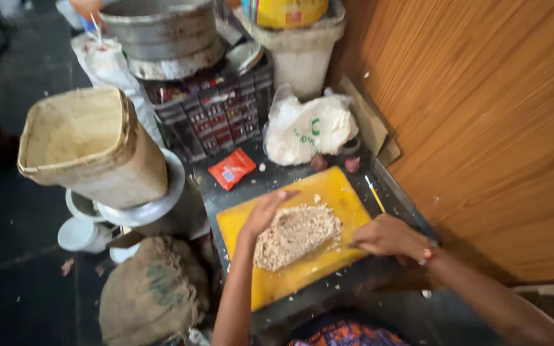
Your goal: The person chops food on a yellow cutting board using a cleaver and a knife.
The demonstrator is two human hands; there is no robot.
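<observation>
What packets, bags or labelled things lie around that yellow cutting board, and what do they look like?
Small sachet: flat, red-orange with a pale patch, just beyond the board's far left corner.
Plastic bag: white, crumpled, green mark, behind the board near the wooden wall.
Yellow package: glossy, in the pale tub at top.
Burlap sack: brown, faded mark, lower left.

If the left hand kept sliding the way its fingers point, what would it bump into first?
Probably the white bag. The left hand lies on the crumb pile, fingers pointing up-right over the yellow board. Depth is hard to judge.
</observation>
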